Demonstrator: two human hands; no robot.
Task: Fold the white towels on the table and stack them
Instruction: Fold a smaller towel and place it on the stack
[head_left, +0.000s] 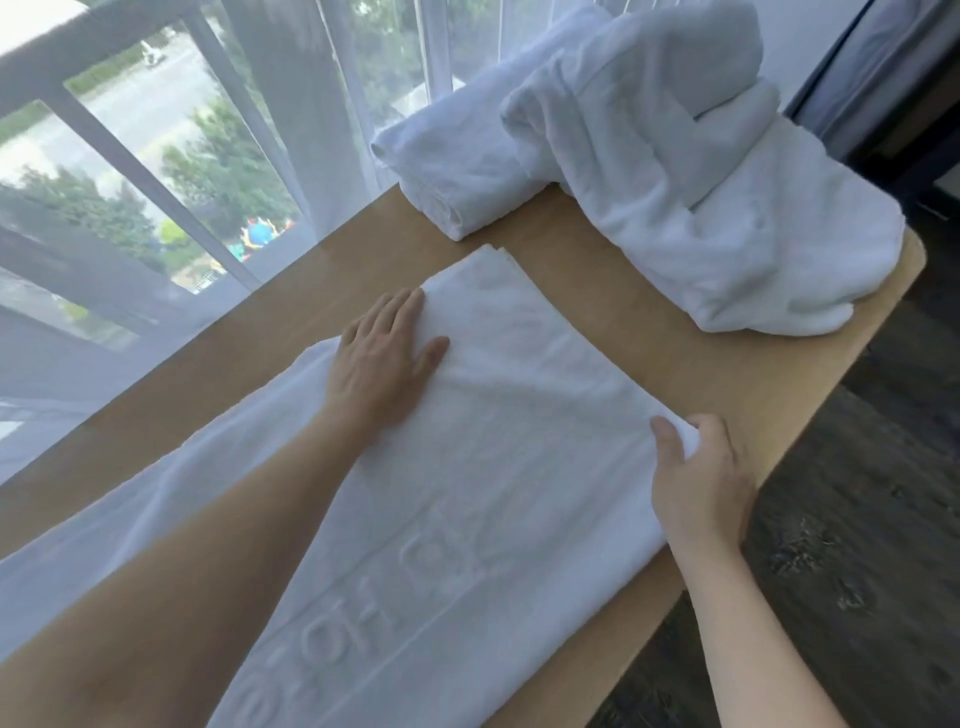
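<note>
A long white towel (498, 415) with raised lettering lies flat on the wooden table (727, 364), its far end folded over. My left hand (382, 353) rests flat on the towel's left edge by the fold, fingers spread. My right hand (696, 467) pinches the towel's right edge near the table's side. A folded white towel (441, 166) sits at the far end of the table. Beside it lies a loose heap of white towels (701, 182).
A sheer curtain (291, 104) and a window with a railing run along the table's left side. Dark wood floor (857, 519) lies to the right of the table. A dark frame stands at the far right.
</note>
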